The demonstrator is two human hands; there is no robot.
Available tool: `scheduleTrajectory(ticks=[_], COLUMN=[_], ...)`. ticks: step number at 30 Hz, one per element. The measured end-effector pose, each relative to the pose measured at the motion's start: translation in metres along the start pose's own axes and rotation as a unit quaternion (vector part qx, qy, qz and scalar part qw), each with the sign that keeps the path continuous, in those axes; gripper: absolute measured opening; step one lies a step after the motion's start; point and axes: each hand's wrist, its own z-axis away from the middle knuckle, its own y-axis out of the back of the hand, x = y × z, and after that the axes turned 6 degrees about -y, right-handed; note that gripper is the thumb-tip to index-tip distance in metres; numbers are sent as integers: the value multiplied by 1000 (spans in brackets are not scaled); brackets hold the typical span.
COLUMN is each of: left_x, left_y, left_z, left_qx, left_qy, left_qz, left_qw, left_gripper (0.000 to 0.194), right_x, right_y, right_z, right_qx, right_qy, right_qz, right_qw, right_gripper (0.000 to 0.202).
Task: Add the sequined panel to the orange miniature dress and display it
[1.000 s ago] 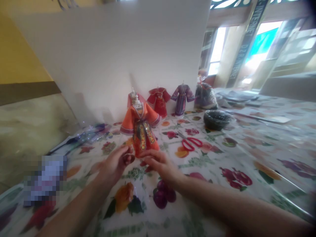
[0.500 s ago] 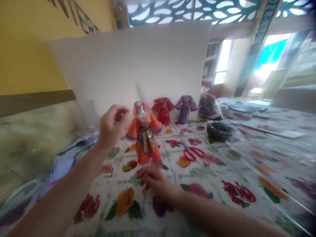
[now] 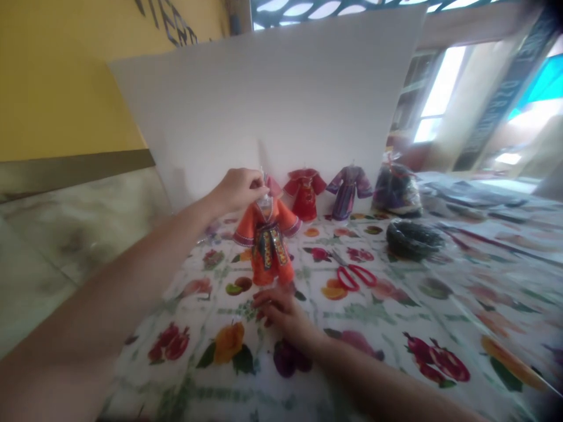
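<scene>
An orange doll outfit point(image 3: 266, 234) with wide sleeves and a dark patterned sash stands upright on a small clear stand. My left hand point(image 3: 244, 186) pinches the top of this stand, above the neckline. My right hand point(image 3: 281, 310) rests low at the outfit's base, its fingers apart beneath the orange trousers; it grips nothing that I can see. Partly hidden behind the orange outfit is a pinkish-red one point(image 3: 273, 186). A red dress point(image 3: 304, 193) and a purple robe point(image 3: 349, 190) stand further right, before the white board.
Red-handled scissors point(image 3: 355, 276) lie right of the outfit on the fruit-patterned tablecloth point(image 3: 185, 351). Behind them are a dark plastic-wrapped bowl point(image 3: 413, 239) and a filled clear bag point(image 3: 397, 190). The large white board point(image 3: 272, 105) stands at the back.
My left hand has moved right and closed on the top of the orange outfit's stand. My right hand stays at the base. The camera view has shifted left and down.
</scene>
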Motion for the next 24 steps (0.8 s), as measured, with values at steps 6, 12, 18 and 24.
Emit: scheduleTrajectory(ticks=[6,12,18,24], left_x=[-16,-46,-93,-145], left_y=[17,53,62,47], left_z=[-13,-40,-51,-61], left_qx=[-3,43,92,142], left_qy=[18,64,116,153], left_qz=[-10,-26,-59,-54], left_qw=[1000,997,987,977], left_gripper=[11,9,8,8], right_x=[-5,-4,-3,-6], right_y=[0,0,1,2], right_z=[3,1,1,7], right_qx=[18,13,5,-21], right_qy=[-20,-37,-55,2], right_qz=[-14,-17,-3,38], right_qw=[1000,999,998,999], right_gripper=[12,10,13,18])
